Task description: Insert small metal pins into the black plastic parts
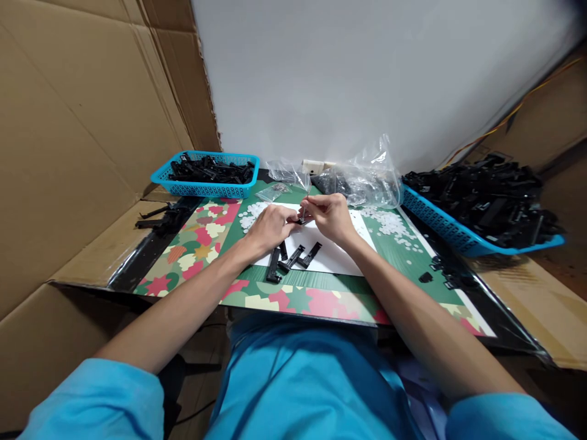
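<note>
My left hand (271, 227) is closed over the white sheet (337, 255), its fingertips on a small black plastic part (300, 221) that is mostly hidden. In a pinch, my right hand (334, 215) holds a slim metal tool (303, 212) nearly upright, its lower end at the black part. Whether it is a screwdriver or tweezers is too small to tell. Several black plastic pieces (291, 259) lie on the sheet just below my hands. Small white discs (250, 215) are scattered beside my left hand, and a larger spread of white discs (389, 223) lies to the right.
A blue basket (206, 188) of black parts stands at back left; another blue basket (443, 231), heaped high, is at right. Clear plastic bags (367, 183) and a small bag of metal bits (274, 192) lie at the back. Loose black parts (160, 218) rest at left.
</note>
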A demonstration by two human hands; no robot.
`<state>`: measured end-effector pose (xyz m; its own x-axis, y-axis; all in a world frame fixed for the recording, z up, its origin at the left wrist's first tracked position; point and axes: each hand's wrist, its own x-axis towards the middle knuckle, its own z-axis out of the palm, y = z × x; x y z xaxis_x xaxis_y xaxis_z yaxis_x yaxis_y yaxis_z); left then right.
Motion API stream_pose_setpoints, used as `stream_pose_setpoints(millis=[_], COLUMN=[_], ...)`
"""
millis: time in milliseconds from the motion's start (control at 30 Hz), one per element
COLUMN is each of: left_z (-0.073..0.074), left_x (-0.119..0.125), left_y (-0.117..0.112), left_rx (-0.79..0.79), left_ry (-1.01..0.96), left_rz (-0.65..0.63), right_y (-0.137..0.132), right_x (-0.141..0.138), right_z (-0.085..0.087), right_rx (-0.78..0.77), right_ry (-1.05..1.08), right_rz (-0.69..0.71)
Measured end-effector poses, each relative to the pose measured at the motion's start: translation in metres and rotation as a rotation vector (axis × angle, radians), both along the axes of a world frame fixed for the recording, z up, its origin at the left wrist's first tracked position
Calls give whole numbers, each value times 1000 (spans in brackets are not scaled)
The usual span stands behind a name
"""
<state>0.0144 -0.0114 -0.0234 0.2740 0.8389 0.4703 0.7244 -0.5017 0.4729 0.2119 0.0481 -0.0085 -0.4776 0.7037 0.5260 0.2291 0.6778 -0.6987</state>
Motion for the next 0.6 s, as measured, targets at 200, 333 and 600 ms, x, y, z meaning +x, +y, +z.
stream_pose_setpoints(millis=[200, 333, 600], left_z=[1, 0, -3], left_x=[1, 0, 0], left_y=[-2, 0, 2], left_rx=[17, 42, 21], left_ry=[-6, 8, -35], left_rz=[-6, 5, 6], right_y=[1, 4, 3], right_x=[0, -1, -2], right_z=[-6, -12, -7], right_rx=[-19, -7, -102], right_ry=[54, 69, 185], right_rz=[10, -3, 4])
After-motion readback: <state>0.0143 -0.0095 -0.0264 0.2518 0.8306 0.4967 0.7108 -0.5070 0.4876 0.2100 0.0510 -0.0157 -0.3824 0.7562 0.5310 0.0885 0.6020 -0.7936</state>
